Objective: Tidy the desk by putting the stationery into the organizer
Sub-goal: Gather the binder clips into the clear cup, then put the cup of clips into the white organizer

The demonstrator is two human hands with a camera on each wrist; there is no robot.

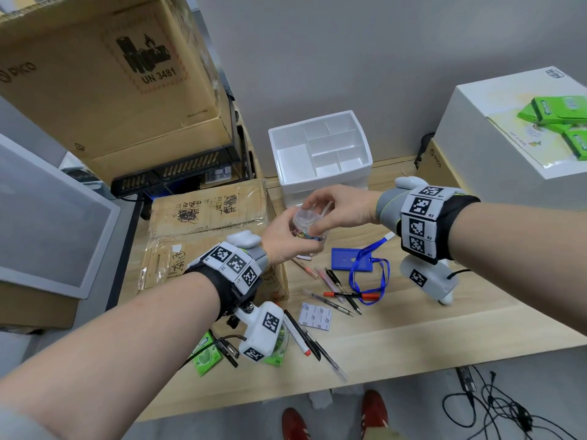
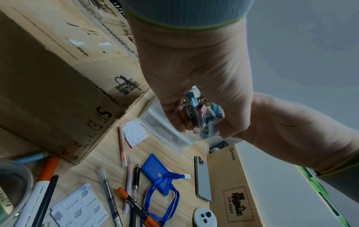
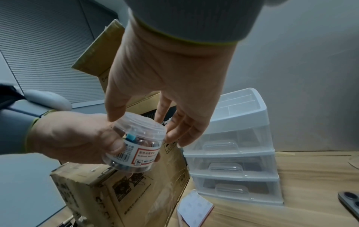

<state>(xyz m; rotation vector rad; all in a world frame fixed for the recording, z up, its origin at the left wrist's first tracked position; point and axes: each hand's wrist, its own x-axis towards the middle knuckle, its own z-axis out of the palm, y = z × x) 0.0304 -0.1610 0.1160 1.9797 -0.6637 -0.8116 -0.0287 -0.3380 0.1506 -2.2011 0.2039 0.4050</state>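
A small clear jar (image 1: pixel 308 228) full of coloured clips is held up in front of the white drawer organizer (image 1: pixel 324 182). My left hand (image 1: pixel 304 234) grips the jar's body from the side and below, thumb across its label (image 3: pixel 143 155). My right hand (image 1: pixel 314 214) comes from above, with its thumb and fingers set around the jar's lid (image 3: pixel 141 124). The organizer's top compartments (image 1: pixel 330 144) look empty, and its three drawers (image 3: pixel 233 165) are closed. Pens (image 1: pixel 340 290), markers (image 1: pixel 301 335), a notes pad (image 1: pixel 315 315) and a blue badge holder with lanyard (image 1: pixel 346 258) lie on the wooden desk.
Taped cardboard boxes (image 1: pixel 209 214) stand left of the organizer, with a large box (image 1: pixel 104 74) stacked behind. A white box (image 1: pixel 508 128) with green packs sits at the right on a brown carton. A phone (image 2: pixel 203 178) and green gum packs (image 1: pixel 205 354) also lie on the desk.
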